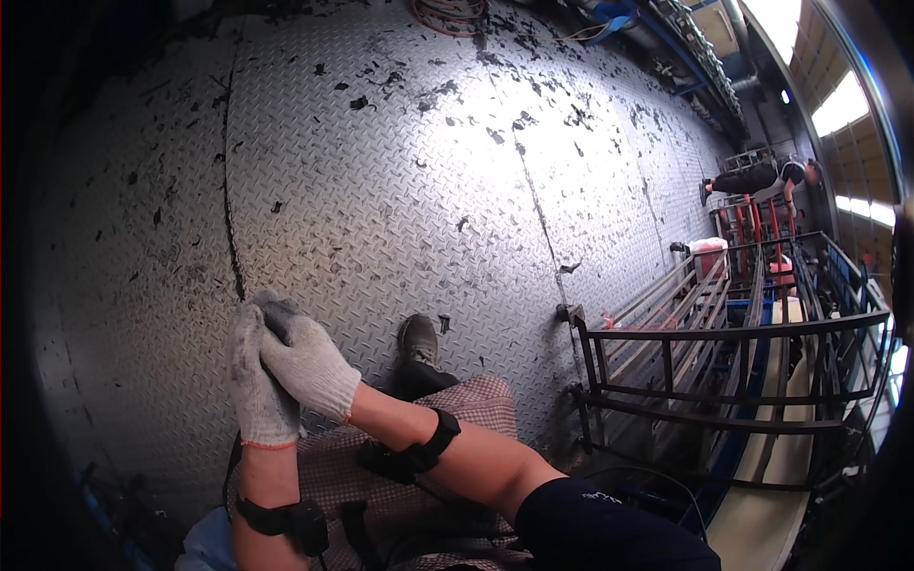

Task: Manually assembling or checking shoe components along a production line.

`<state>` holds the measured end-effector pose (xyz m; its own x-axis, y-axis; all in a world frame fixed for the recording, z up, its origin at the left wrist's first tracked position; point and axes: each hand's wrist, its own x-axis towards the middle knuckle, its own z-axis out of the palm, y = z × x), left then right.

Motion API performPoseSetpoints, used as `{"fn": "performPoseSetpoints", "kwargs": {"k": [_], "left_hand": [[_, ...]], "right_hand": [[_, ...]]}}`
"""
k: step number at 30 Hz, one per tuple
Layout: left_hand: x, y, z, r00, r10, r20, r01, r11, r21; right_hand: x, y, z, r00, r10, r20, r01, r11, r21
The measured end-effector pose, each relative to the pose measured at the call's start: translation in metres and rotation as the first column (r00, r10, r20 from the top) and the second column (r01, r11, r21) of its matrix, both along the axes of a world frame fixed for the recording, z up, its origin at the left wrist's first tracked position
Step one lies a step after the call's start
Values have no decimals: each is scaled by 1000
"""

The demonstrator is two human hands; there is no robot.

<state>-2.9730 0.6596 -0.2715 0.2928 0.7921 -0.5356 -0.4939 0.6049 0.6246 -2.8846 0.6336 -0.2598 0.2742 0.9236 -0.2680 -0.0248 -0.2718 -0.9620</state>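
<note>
Both my hands wear off-white knitted work gloves with orange edging and greyed fingertips. They are pressed together in front of me at the lower left, above the metal floor. My left hand points away from me with its fingers drawn together. Leaning in from the right, my right hand is closed, its thumb side against the left fingers. The fingertips overlap, and whatever may lie between them is hidden. Black straps with small dark units sit on both forearms.
Dark scraps litter the tread-plate floor. A dark metal rack cart stands at the right, with a long pale panel beside it. Farther off, another person stands near red frames. A coiled hose lies at the far edge.
</note>
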Motion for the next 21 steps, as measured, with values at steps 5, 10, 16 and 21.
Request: {"fn": "performPoseSetpoints", "kwargs": {"k": [5, 10, 16, 21], "left_hand": [[-1, 0, -3, 999, 1, -45, -2, 1000, -28], [-3, 0, -4, 1000, -2, 4, 2, 1000, -23], [0, 0, 1, 1000, 2, -24, -3, 1000, -21], [-2, 1, -1, 997, -9, -77, 6, 999, -41]], "right_hand": [[-2, 0, -3, 1000, -9, 7, 9, 1000, 24], [-1, 0, 0, 1000, 11, -25, -12, 1000, -18], [0, 0, 0, 999, 31, -18, -31, 999, -20], [1, 1, 5, 999, 30, -43, -31, 999, -32]]}}
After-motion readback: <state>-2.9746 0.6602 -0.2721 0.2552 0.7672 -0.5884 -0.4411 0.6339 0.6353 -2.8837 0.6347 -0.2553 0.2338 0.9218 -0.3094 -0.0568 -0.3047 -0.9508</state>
